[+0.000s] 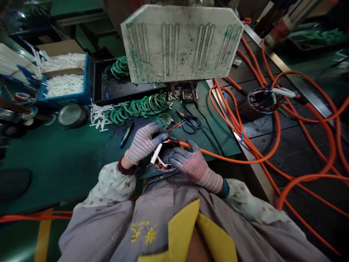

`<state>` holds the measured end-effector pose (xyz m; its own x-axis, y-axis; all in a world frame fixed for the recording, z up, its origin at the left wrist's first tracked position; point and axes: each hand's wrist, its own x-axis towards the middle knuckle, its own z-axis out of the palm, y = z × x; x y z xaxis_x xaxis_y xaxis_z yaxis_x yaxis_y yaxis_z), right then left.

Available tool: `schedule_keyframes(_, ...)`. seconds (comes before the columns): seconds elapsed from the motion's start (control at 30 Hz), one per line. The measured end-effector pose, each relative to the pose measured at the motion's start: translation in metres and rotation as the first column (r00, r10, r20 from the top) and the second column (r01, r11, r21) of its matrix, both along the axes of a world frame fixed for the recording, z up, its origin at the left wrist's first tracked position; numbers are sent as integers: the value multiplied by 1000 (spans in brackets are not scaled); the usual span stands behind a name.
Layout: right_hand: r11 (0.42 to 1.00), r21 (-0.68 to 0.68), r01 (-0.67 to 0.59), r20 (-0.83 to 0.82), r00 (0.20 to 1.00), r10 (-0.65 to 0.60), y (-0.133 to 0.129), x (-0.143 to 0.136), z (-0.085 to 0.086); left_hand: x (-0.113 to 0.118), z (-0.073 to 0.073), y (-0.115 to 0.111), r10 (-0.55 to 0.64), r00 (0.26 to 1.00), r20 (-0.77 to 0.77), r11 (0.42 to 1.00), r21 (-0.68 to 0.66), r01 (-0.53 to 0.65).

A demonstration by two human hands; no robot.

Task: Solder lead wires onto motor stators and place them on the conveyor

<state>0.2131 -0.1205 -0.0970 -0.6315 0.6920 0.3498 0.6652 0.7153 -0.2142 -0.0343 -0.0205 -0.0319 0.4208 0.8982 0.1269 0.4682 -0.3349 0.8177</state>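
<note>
My left hand (148, 142), in a grey glove with blue stripes, pinches thin wires (176, 126) just above a ring-shaped wound coil part (165, 167). This part looks like a motor stator and sits at the front edge of the bench, close to my body. A white sleeve (156, 153) and a second white piece stand at its opening. My right hand (195, 165), in a red-striped glove, curls over the ring's right side, with an orange cable (211, 151) running between thumb and fingers. Both palms hide much of the ring.
Blue scissors (192, 123), a marker (126, 135) and a heap of green curved strips (136, 111) lie beyond my hands. A blue bin (88, 78) holds white sleeves. A grey metal panel (182, 47) overhangs the bench. Orange cables and another wound ring (255, 103) occupy the right.
</note>
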Motion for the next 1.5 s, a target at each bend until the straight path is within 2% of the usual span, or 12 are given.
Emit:
schedule_keyframes(0.1, 994, -99, -52, -277, 961, 23, 3, 12, 14, -2, 6, 6, 10, 999, 40, 999, 41, -11)
schedule_keyframes(0.2, 938, -340, -74, -538, 833, -129, 26, 15, 41, 0, 14, 11, 55, 996, 67, 987, 146, -64)
schedule_keyframes(0.3, 758, -602, -249, -656, 695, -293, 58, -2, 62, 5, 20, 11, 93, 995, 41, 955, 278, -101)
schedule_keyframes(0.37, 626, -675, -391, -707, 587, -396, 74, -17, 68, 9, 21, 8, 122, 993, 11, 936, 331, -118)
schedule_keyframes(0.43, 576, -688, -442, -724, 477, -498, 82, -30, 68, 11, 19, 8, 168, 986, 18, 928, 335, -165)
schedule_keyframes(0.57, 579, -747, -326, -665, 391, -637, 82, -37, 61, 8, 10, 16, 292, 936, 196, 905, 262, -336)
schedule_keyframes(0.63, 562, -780, -275, -626, 363, -690, 80, -37, 59, 5, 8, 19, 298, 911, 284, 900, 233, -367)
schedule_keyframes(0.8, 568, -777, -272, -630, 324, -706, 79, -39, 64, 8, 13, 9, 205, 947, 246, 963, 121, -240)
schedule_keyframes(0.93, 578, -771, -266, -636, 318, -703, 80, -41, 68, 13, 9, 3, 285, 931, 228, 943, 107, -315)
schedule_keyframes(1.07, 581, -770, -265, -638, 332, -694, 79, -42, 71, 12, 2, 8, 323, 921, 218, 907, 207, -367)
schedule_keyframes(1.37, 591, -737, -328, -672, 255, -695, 80, -45, 68, 13, 8, 11, 238, 929, 285, 951, 124, -282)
schedule_keyframes(1.5, 563, -758, -328, -647, 278, -710, 78, -41, 66, 11, 12, 10, 193, 939, 283, 969, 93, -227)
